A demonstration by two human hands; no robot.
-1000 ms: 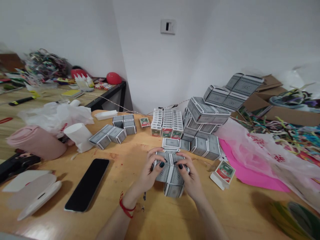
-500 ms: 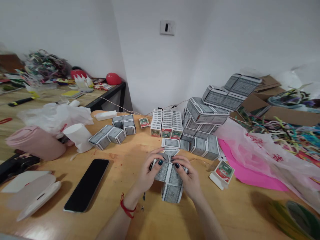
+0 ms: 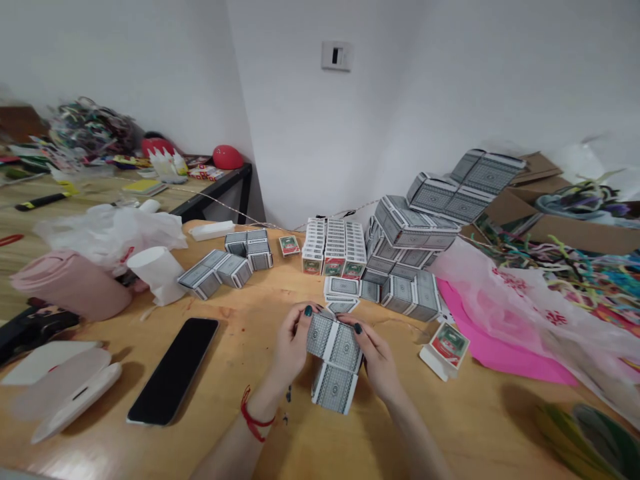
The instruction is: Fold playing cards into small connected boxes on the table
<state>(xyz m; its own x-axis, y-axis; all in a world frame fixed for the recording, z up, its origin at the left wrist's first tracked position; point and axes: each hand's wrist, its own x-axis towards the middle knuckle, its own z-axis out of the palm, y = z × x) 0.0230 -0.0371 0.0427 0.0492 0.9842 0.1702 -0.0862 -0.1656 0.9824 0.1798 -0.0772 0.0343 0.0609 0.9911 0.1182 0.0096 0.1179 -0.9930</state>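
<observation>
The left hand (image 3: 290, 347) and the right hand (image 3: 377, 357) both have short, glossy fingernails (image 3: 309, 311) painted a dark teal. A thin red cord bracelet (image 3: 253, 418) circles the left wrist in a couple of loose strands. Both forearms are bare.

One head-worn camera looks forward and down, close over the left hand (image 3: 287, 345) and right hand (image 3: 379, 360), toward the room corner (image 3: 241, 100)
</observation>
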